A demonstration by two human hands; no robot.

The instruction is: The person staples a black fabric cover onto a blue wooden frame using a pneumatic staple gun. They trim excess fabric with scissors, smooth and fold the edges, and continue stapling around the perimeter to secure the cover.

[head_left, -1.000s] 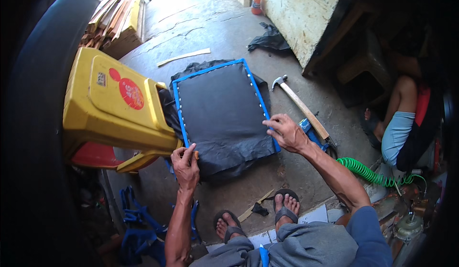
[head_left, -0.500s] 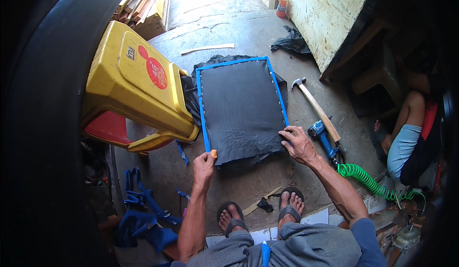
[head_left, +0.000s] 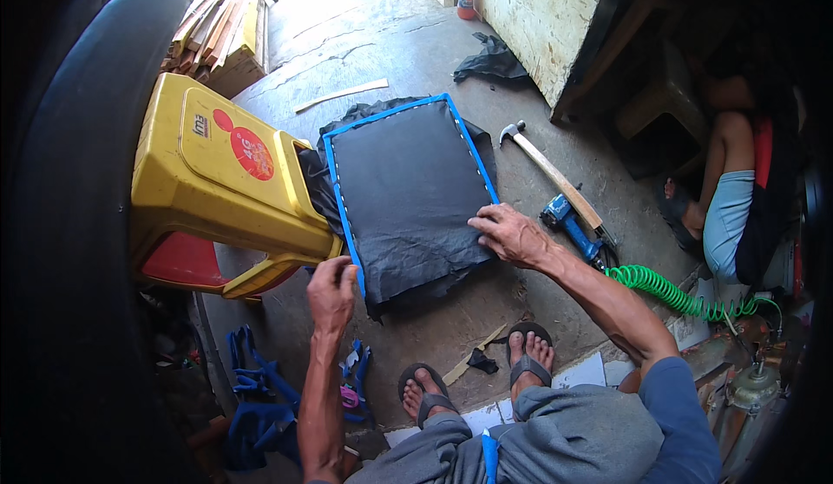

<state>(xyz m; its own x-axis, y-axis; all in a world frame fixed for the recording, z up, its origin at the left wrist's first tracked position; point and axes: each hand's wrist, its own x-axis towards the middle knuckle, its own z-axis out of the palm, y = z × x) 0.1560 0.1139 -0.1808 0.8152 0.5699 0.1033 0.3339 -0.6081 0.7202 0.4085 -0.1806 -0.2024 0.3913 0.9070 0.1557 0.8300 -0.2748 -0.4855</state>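
A rectangular panel covered in black fabric (head_left: 412, 167) lies on the floor, with a blue strip (head_left: 340, 193) along its left, far and right edges. White marks dot the strip's inner border. Just left of the strip's near end hovers my left hand (head_left: 330, 297), loosely bent, thumb raised, with nothing visible in it. My right hand (head_left: 514, 237) rests at the panel's near right edge, fingers spread over the fabric beside the strip. Loose fabric bunches along the near edge and spreads under the panel.
A yellow plastic stool (head_left: 226, 167) lies tipped at the left. On the right are a claw hammer (head_left: 555, 176), a blue air tool (head_left: 570, 226) and a green coiled hose (head_left: 659, 286). Blue scraps (head_left: 260, 371) lie lower left. Another person's leg (head_left: 733, 167) shows far right.
My left hand has come off the panel's near left corner, and the orange bit at its fingertips no longer shows. My right hand stays by the right edge. The whole view has shifted.
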